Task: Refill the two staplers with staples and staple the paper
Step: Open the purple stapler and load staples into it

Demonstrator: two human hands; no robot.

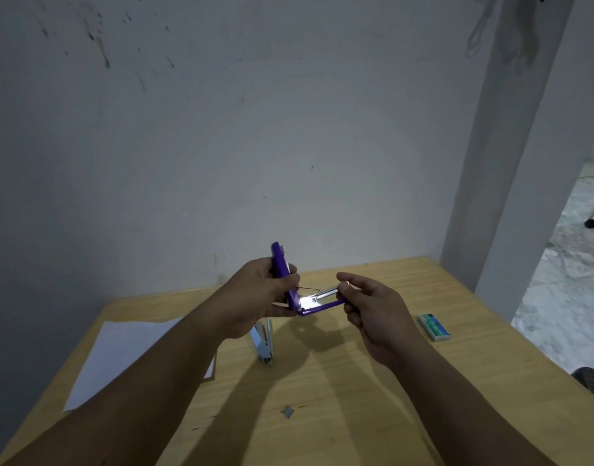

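Observation:
My left hand (255, 292) holds a purple stapler (283, 264) above the table, its lid swung up and its metal channel (322, 295) pointing right. My right hand (372, 306) pinches the far end of that channel between thumb and forefinger; a small strip of staples may be under the fingertips, too small to tell. A second, white and silver stapler (263, 343) lies on the wooden table (389, 415) below my left hand. A sheet of white paper (120, 351) lies at the left, partly under my left forearm. A staple box (434, 327) rests at the right.
A small loose strip of staples (288, 412) lies on the table near the front middle. A grey wall rises right behind the table's far edge. A white pillar (510, 196) stands at the back right, with open floor beyond the table's right edge.

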